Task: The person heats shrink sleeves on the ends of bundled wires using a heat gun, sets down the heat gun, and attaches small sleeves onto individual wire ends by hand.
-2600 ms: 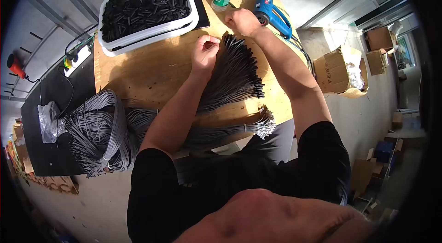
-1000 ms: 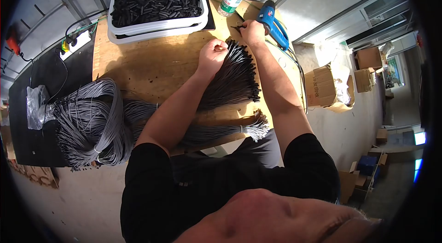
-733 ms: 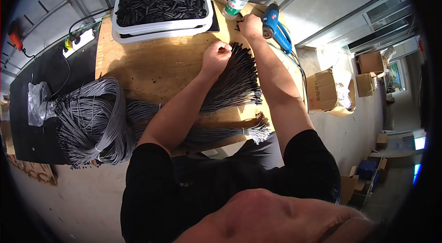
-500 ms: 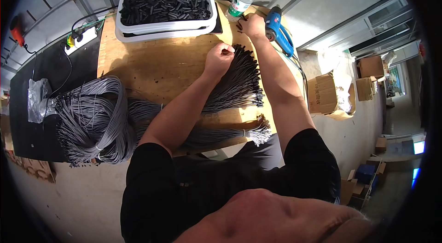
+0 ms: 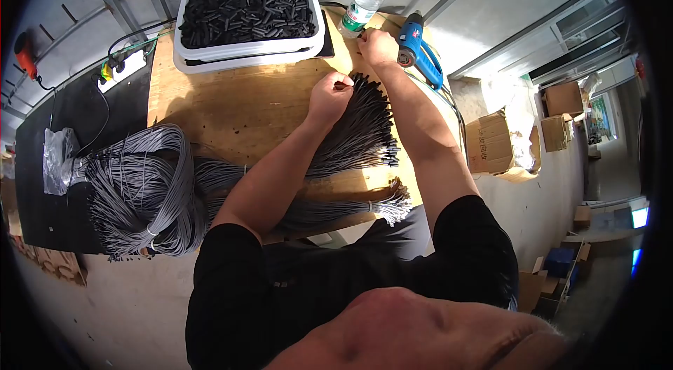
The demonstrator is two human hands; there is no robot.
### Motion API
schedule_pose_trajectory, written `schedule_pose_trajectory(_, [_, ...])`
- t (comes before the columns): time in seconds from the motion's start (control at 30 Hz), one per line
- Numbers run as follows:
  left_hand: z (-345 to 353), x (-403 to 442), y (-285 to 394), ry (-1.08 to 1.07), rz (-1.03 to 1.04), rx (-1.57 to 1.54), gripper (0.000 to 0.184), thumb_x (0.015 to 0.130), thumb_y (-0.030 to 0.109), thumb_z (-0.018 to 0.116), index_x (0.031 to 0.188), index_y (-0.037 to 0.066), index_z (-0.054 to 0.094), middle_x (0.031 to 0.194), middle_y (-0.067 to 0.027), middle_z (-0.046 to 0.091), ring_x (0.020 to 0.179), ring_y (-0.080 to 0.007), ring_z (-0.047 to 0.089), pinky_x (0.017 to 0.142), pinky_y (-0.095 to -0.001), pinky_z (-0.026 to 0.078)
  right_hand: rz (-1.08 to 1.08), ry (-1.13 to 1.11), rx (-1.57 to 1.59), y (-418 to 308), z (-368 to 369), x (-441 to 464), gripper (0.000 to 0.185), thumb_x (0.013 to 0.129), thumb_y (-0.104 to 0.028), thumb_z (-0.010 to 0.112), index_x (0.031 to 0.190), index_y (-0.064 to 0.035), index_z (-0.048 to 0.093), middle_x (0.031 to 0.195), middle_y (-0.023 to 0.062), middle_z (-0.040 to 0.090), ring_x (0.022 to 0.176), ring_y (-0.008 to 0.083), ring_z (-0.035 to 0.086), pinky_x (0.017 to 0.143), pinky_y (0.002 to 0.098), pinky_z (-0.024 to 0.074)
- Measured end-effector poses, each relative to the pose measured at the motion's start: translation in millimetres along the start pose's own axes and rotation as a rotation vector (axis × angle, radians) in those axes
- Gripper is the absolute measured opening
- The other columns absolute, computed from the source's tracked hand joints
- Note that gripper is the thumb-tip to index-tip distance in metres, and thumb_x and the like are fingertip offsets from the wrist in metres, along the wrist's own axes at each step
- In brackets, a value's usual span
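Sunlit wooden table (image 5: 231, 105): tied wire bundle (image 5: 347, 207) at five o'clock, wire fan (image 5: 354, 133) near centre. Left hand (image 5: 329, 99), twelve o'clock, pinched closed beside the fan's tips; right hand (image 5: 378, 46), one o'clock, curled closed; contents: cannot tell. Light pinching should leave strands spread. One bundle, one fan; beyond, one heat gun (image 5: 412, 39), one bottle (image 5: 359, 11), two stacked tubs (image 5: 266, 48) at eleven.

A bundle of thin grey wires (image 5: 352, 130), ends tipped with black sleeves (image 5: 388, 133), lies fanned on the wooden tabletop (image 5: 224, 105).
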State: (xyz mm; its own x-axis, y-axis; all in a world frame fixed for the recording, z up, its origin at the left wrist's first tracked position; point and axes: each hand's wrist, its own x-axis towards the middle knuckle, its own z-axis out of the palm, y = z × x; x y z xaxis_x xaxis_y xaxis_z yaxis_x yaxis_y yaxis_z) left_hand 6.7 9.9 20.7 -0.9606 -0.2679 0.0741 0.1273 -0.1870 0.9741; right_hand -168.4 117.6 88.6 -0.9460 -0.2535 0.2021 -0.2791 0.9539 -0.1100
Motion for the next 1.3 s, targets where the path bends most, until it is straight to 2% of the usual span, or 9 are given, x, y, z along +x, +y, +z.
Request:
schedule_pose_trajectory(0.13, [-1, 2, -9, -0.022, 0.033, -0.064, 0.009, 0.092, 0.002, 0.071, 0.102, 0.002, 0.072, 0.092, 0.0004, 0.069, 0.086, -0.0076, 0.062, 0.080, -0.0249, 0.051, 0.030, 0.145, 0.184, 19, -20, -9, 0.033, 0.092, -0.046, 0.078, 0.098, -0.0131, 0.081, 0.096, 0.0137, 0.079, 0.090, 0.0354, 0.077, 0.083, 0.0452, 0.0608])
schedule_pose_trajectory(0.23, [-4, 3, -14, -0.013, 0.045, -0.049, 0.011, 0.090, 0.002, 0.071, 0.101, 0.001, 0.072, 0.090, -0.0033, 0.072, 0.084, -0.0109, 0.067, 0.080, -0.0273, 0.055, -0.044, 0.381, 0.294, 60, -45, -26, 0.017, 0.094, -0.027, 0.074, 0.098, -0.0119, 0.079, 0.093, 0.0122, 0.079, 0.084, 0.0339, 0.076, 0.080, 0.0444, 0.0606])
schedule_pose_trajectory(0.37, [-7, 5, -19, -0.047, 0.030, 0.012, 0.010, 0.095, -0.001, 0.070, 0.104, 0.003, 0.069, 0.096, 0.0003, 0.069, 0.088, -0.0075, 0.063, 0.083, -0.0256, 0.052, -0.031, 0.409, 0.103, 158, -47, -33, 0.045, 0.082, -0.007, 0.066, 0.127, -0.0094, 0.072, 0.120, 0.0174, 0.073, 0.120, 0.0396, 0.064, 0.107, 0.0478, 0.0504])
schedule_pose_trajectory(0.53, [-14, 1, -15, -0.113, 0.140, 0.177, 0.012, 0.096, 0.001, 0.072, 0.107, 0.004, 0.068, 0.096, 0.0013, 0.069, 0.089, -0.0075, 0.063, 0.084, -0.0261, 0.052, -0.080, 0.012, 0.026, 214, -25, -43, 0.069, 0.080, -0.014, 0.063, 0.148, -0.0079, 0.059, 0.140, 0.0235, 0.066, 0.136, 0.0429, 0.056, 0.119, 0.0480, 0.0434])
schedule_pose_trajectory(0.77, [-17, 5, -17, -0.046, 0.085, 0.520, 0.015, 0.096, 0.005, 0.074, 0.110, 0.003, 0.070, 0.093, -0.0020, 0.073, 0.085, -0.0100, 0.066, 0.081, -0.0285, 0.054, -0.074, 0.011, -0.058, 219, -1, -34, 0.070, 0.082, -0.025, 0.069, 0.148, -0.0050, 0.057, 0.134, 0.0193, 0.070, 0.136, 0.0427, 0.052, 0.120, 0.0481, 0.0392])
schedule_pose_trajectory(0.87, [-15, 0, -12, -0.046, 0.126, 0.603, 0.022, 0.093, 0.009, 0.076, 0.113, 0.001, 0.068, 0.095, -0.0111, 0.077, 0.091, -0.0201, 0.076, 0.084, -0.0345, 0.060, -0.074, 0.053, -0.058, 211, -11, -39, 0.069, 0.079, -0.024, 0.070, 0.144, -0.0030, 0.060, 0.132, 0.0217, 0.071, 0.134, 0.0430, 0.056, 0.120, 0.0483, 0.0386])
schedule_pose_trajectory(1.13, [28, -47, 3, -0.094, 0.132, 0.745, 0.064, 0.091, 0.018, 0.082, 0.146, -0.001, 0.053, 0.123, -0.0198, 0.072, 0.111, -0.0303, 0.072, 0.097, -0.0406, 0.056, 0.029, 0.037, -0.029, 207, -35, -59, 0.060, 0.084, -0.029, 0.076, 0.141, -0.0142, 0.067, 0.134, 0.0115, 0.071, 0.142, 0.0341, 0.049, 0.120, 0.0507, 0.0378])
schedule_pose_trajectory(1.23, [35, -54, 4, -0.094, 0.142, 0.840, 0.061, 0.094, 0.009, 0.080, 0.147, -0.001, 0.053, 0.131, -0.0156, 0.069, 0.120, -0.0214, 0.067, 0.105, -0.0355, 0.053, 0.026, 0.137, 0.000, 214, -40, -76, 0.059, 0.081, -0.026, 0.078, 0.139, -0.0140, 0.069, 0.133, 0.0099, 0.072, 0.141, 0.0326, 0.050, 0.120, 0.0492, 0.0383])
schedule_pose_trajectory(1.3, [38, -62, 6, -0.091, 0.114, 0.877, 0.064, 0.092, 0.010, 0.081, 0.148, -0.001, 0.053, 0.133, -0.0181, 0.068, 0.123, -0.0236, 0.066, 0.106, -0.0369, 0.052, -0.010, 0.227, 0.009, 222, -49, -89, 0.063, 0.078, -0.026, 0.081, 0.138, -0.0144, 0.069, 0.132, 0.0093, 0.073, 0.141, 0.0323, 0.051, 0.119, 0.0489, 0.0394])
